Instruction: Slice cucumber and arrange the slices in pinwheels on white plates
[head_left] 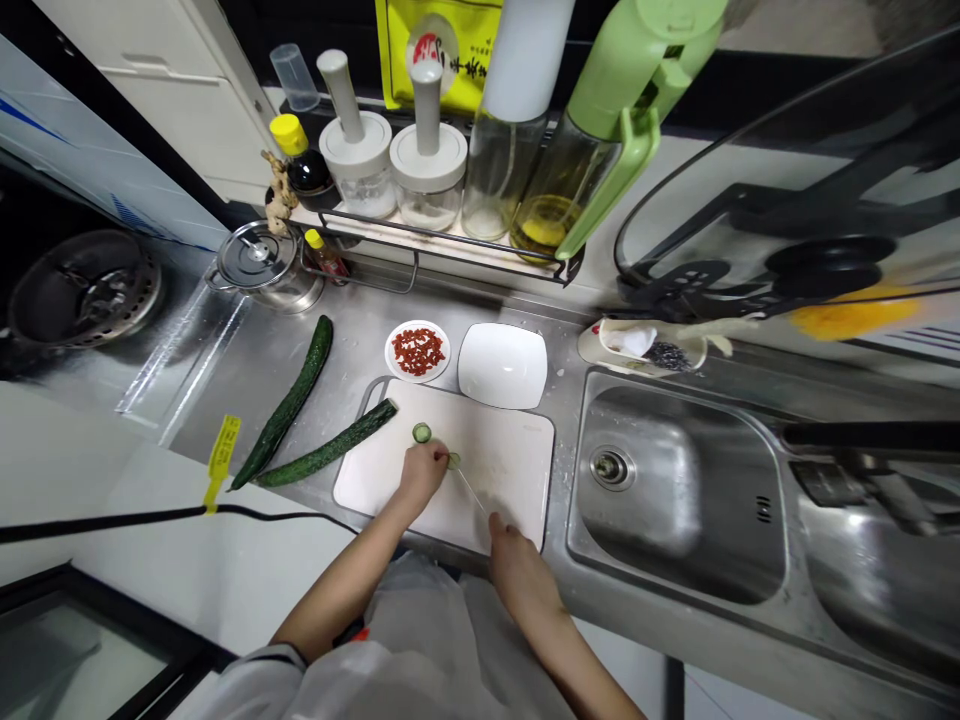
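Note:
On the white cutting board (pixel 495 440), my left hand (pixel 424 474) is closed in a pinch at a small green cucumber slice (pixel 454 460). My right hand (pixel 521 565) wraps round the handle of a thin knife (pixel 471 489), whose blade reaches up to that slice beside my left fingertips. Just above my left hand lies another cucumber slice (pixel 421 432). A cut cucumber (pixel 330 450) rests with one end on the board's left side. Farther left, a whole cucumber (pixel 289 400) lies on the steel counter. My fingers partly hide what they hold.
Behind the board stand a small plate of chopped red pieces (pixel 418 351) and a white square dish (pixel 502 365). A steel sink (pixel 675 480) is at the right. A lidded pot (pixel 266 265) stands back left, below a rack (pixel 450 245) of seasoning jars and an oil bottle.

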